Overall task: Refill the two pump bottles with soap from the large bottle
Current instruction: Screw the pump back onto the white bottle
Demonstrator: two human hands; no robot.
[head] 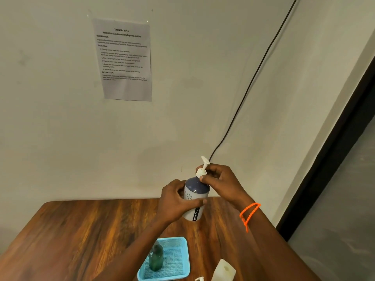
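Left hand (pixel 176 197) grip wrapped round grey-and-navy plastic pump bottle (pixel 195 197), held above wooden tabletop (pixel 85 236). Right hand (pixel 220 180) grip pinching white pump head (pixel 203 169) at bottle's neck. Dark green bottle (pixel 155 257) upright in light blue mesh basket (pixel 180 243). Cream large bottle (pixel 223 269) just right of basket.

We look from one wide head-worn camera, forward and slightly down, close to both raised hands at lower centre, facing the wall (pixel 60 128) above the table (pixel 85 236) edge.
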